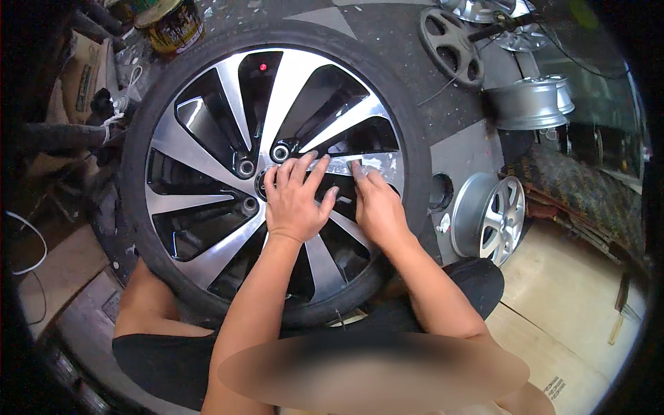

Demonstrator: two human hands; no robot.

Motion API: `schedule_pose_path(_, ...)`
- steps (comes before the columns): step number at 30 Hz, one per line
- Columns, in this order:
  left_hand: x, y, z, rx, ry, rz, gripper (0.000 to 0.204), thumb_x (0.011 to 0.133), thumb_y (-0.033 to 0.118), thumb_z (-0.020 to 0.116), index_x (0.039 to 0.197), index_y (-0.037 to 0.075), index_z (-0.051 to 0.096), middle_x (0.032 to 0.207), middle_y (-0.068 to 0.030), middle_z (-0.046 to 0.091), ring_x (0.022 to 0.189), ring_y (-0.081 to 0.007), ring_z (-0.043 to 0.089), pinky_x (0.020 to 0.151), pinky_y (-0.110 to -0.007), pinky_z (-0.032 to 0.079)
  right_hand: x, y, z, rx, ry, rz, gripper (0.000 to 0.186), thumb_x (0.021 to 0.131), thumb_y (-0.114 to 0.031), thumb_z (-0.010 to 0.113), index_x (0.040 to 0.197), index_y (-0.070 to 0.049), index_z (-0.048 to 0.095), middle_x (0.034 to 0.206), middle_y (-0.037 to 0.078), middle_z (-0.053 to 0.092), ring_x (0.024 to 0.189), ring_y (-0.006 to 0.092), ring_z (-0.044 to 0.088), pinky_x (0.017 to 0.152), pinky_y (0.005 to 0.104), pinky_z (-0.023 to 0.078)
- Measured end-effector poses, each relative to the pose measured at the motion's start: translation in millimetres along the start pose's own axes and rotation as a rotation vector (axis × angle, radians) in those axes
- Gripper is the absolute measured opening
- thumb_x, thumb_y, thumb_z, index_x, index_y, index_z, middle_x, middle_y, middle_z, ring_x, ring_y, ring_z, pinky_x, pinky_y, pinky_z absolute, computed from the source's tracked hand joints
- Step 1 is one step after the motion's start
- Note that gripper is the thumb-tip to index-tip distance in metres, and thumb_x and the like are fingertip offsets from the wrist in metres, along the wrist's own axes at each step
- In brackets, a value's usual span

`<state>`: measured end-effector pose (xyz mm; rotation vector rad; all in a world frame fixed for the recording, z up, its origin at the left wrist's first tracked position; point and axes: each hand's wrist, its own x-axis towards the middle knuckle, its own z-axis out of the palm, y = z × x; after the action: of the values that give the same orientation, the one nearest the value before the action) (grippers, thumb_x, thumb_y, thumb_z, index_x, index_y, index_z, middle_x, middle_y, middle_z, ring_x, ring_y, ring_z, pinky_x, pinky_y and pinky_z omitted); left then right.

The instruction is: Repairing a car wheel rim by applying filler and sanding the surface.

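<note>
A large alloy wheel (285,77) with polished silver spokes and glossy black recesses lies face up before me, its black tyre (416,155) around it. My left hand (297,200) rests on the wheel beside its hub, fingers spread and holding nothing. Just right of it, my right hand (379,204) is curled, with index finger and thumb pressing on a spoke (332,164) that looks patchy and dull. Something small and dark seems to show at its fingertips, too small to make out. Lug holes (280,153) show around the hub. A red dot (263,67) marks a far recess.
A silver rim (487,218) stands to the right, another rim (529,104) farther back. A grey spoked handwheel (451,48) is at the far right. At the far left sit a stained paint can (171,28) and a cardboard box (83,79). Pale boards (567,311) lie at lower right.
</note>
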<state>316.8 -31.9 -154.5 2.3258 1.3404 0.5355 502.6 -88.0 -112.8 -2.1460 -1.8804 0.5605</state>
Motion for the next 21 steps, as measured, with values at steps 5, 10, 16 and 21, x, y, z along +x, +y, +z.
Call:
schedule_pose_path(5,0.5,0.2,1.3,0.014,-0.018,0.007,0.063,0.095,0.045,0.074,0.152,0.022,0.065,0.154,-0.0057,0.06,0.141,-0.0304,0.05,0.123,-0.057,0.029,5.8,-1.6,-1.6,0.003,0.016,0.012,0.052,0.101,-0.003,0.062,0.154,-0.004,0.061,0.112,0.024,0.065,0.099,0.0476,0.07,0.087,0.0536,0.058)
schedule_pose_path(10,0.4,0.6,1.7,-0.003,0.018,0.017,0.061,0.093,0.042,0.075,0.15,0.02,0.067,0.151,-0.0053,0.06,0.138,-0.0312,0.05,0.121,-0.054,0.03,10.3,-0.7,-4.8,0.028,-0.026,0.008,0.055,0.1,-0.003,0.064,0.155,-0.003,0.06,0.114,0.025,0.066,0.101,0.047,0.07,0.089,0.0519,0.059)
schedule_pose_path(16,-0.7,2.3,0.6,0.014,-0.004,0.013,0.062,0.094,0.042,0.075,0.151,0.021,0.067,0.152,-0.0055,0.06,0.139,-0.0315,0.05,0.122,-0.055,0.03,1.9,0.5,-1.7,0.043,0.008,0.021,0.053,0.101,-0.004,0.064,0.154,-0.003,0.061,0.11,0.022,0.068,0.099,0.0468,0.069,0.087,0.0541,0.057)
schedule_pose_path(21,-0.9,1.3,0.1,0.038,-0.014,0.017,0.063,0.093,0.041,0.075,0.152,0.022,0.066,0.152,-0.0051,0.06,0.139,-0.0317,0.051,0.123,-0.055,0.03,-8.7,-1.4,-1.2,0.0,-0.001,0.035,0.053,0.101,-0.006,0.063,0.155,-0.006,0.062,0.108,0.02,0.069,0.094,0.0459,0.07,0.083,0.0553,0.056)
